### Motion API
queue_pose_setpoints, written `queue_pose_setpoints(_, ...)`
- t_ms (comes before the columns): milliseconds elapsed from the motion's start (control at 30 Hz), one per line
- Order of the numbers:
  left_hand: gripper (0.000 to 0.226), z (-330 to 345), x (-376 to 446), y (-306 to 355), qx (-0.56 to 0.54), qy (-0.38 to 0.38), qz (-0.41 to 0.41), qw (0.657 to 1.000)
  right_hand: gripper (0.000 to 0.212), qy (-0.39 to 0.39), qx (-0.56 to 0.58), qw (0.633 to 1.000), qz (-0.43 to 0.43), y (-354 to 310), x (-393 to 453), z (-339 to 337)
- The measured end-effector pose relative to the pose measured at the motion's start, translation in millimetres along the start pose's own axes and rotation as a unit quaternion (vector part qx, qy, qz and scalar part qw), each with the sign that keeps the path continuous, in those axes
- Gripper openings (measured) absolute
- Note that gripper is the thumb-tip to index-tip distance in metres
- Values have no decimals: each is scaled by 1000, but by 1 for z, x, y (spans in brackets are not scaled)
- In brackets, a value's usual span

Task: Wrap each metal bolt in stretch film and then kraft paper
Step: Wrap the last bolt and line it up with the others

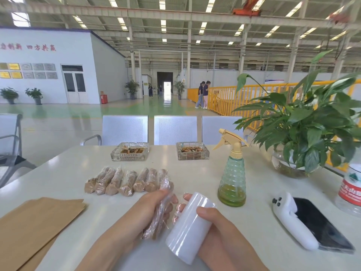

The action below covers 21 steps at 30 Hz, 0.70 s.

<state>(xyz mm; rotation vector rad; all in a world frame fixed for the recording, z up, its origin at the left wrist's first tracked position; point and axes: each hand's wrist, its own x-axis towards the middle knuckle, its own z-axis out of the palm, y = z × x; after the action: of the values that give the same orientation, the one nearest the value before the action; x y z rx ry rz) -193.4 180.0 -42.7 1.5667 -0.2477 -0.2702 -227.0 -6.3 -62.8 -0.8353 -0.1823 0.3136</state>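
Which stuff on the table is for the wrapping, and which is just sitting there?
For wrapping: film roll, bolt in hand, wrapped bolts, brown paper.

Just sitting: spray bottle, ashtrays, plant, phone, water bottle.

Left hand: bare, no glove, no ring to be seen.
Right hand: bare too, thumbnail short and unpainted.
Forearms: uncovered right down to the frame's bottom edge, no sleeve or cuff.
Wrists: no watch, no bracelet.
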Motion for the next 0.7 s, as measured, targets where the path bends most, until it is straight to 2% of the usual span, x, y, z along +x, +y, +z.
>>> queue_pose_setpoints(67,36,-3,-4,-3,-29,4,8,1000,84,18,12,1000,0,0,2,-4)
queue_pose_setpoints(133,33,-5,-1,-3,-89,-23,12,996,79,13,23,1000,5,-1,0,-5)
queue_pose_setpoints(167,35,-5,-1,0,-100,-7,9,995,77,9,22,1000,6,-2,-1,-5)
queue_pose_setpoints(233,40,-12,-1,-4,-49,0,47,998,75,4,11,1000,2,-4,-2,-5)
queue_pose_setpoints(400,35,-8,2,-1,47,33,121,991,67,-22,20,1000,11,-3,-2,1)
queue_pose_setpoints(533,20,-2,0,-1,33,40,122,991,69,-35,37,998,21,1,-1,5)
queue_pose_setpoints(633,23,1,3,-5,-3,22,105,994,78,-27,0,999,20,3,-1,4)
queue_pose_setpoints(700,27,1,6,-6,-14,40,101,994,80,-11,-20,999,27,3,-2,4)
